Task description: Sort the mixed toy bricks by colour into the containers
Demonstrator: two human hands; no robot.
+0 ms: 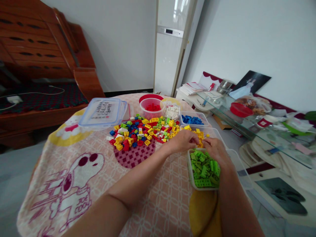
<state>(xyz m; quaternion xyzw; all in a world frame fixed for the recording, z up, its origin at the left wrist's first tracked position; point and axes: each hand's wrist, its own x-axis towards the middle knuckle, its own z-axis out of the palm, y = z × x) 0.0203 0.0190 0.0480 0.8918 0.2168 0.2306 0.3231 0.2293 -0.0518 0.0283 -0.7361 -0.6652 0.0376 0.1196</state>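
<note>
A long pile of mixed coloured bricks [138,130] lies on the cloth-covered table. My left hand [184,141] is at the pile's right end, beside the box of yellow bricks [200,136], its fingers curled; what they hold, if anything, is hidden. My right hand [215,148] is over the right part of the yellow box, above the box of green bricks [203,169], its fingers pressed together near a small yellow piece. Blue bricks [191,120] fill another clear box behind. White bricks [172,111] and a round tub of red bricks [151,108] stand farther back.
Clear lids [102,112] with blue edges lie at the table's back left. To the right, a glass-topped table [261,131] holds a red bowl [241,109], papers and bags. A wooden bench [44,65] stands at the left, a tall white cabinet unit [168,56] behind.
</note>
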